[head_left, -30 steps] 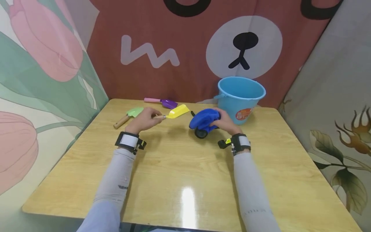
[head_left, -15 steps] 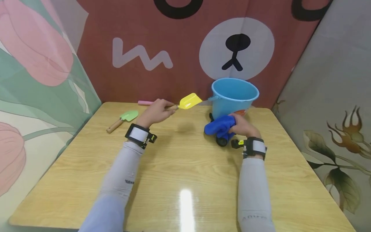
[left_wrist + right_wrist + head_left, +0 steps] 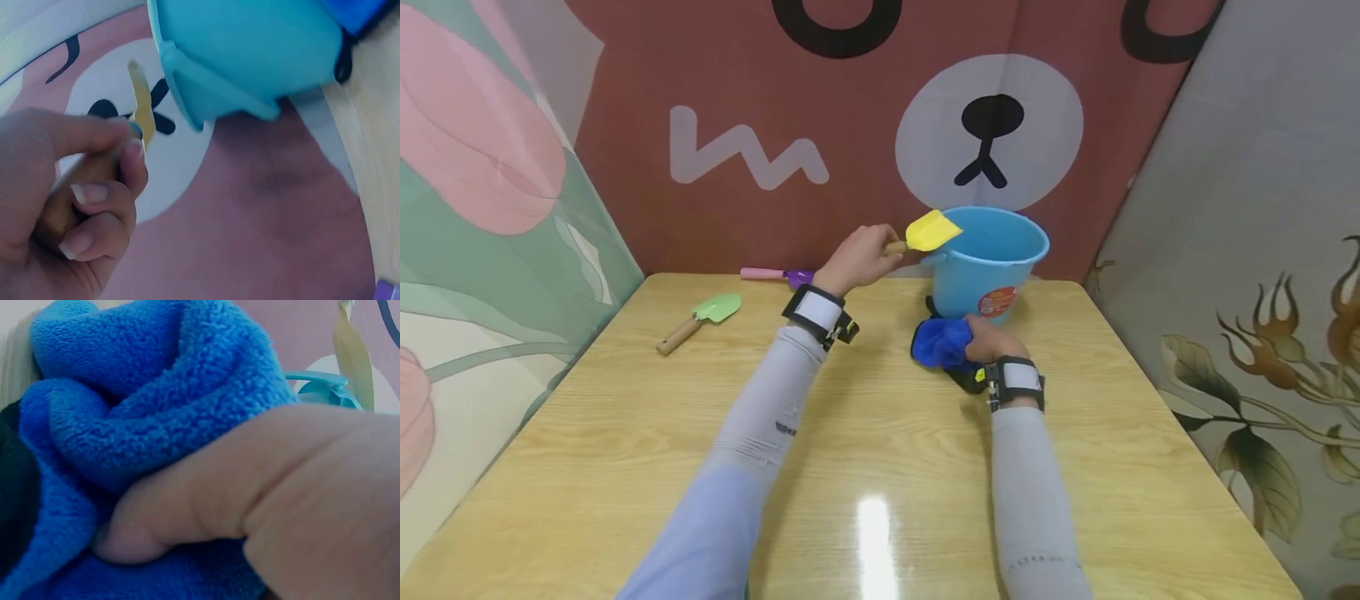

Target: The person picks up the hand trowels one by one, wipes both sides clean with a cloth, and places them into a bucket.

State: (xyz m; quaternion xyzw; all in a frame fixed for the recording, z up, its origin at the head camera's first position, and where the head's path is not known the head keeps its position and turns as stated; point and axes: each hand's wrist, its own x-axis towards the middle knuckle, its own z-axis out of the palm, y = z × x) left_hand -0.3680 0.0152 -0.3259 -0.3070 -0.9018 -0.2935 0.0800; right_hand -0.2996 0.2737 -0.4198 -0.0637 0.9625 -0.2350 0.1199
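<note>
My left hand grips the wooden handle of a yellow hand shovel, held up with its blade over the near left rim of a light blue bucket. In the left wrist view the fingers curl round the handle, and the blade points towards the bucket's mouth. My right hand grips a crumpled blue plush cloth item with black parts, low over the table in front of the bucket. The right wrist view shows the thumb pressed into its fuzzy folds; its kind I cannot tell.
On the left of the table lies a green trowel with a wooden handle. A purple shovel with a pink handle lies at the back edge, partly behind my left wrist. Printed curtains hang right behind the table.
My left hand has carried the yellow shovel up and right, from over the table to the bucket's rim. My right hand has shifted the blue plush item right and lowered it before the bucket.
</note>
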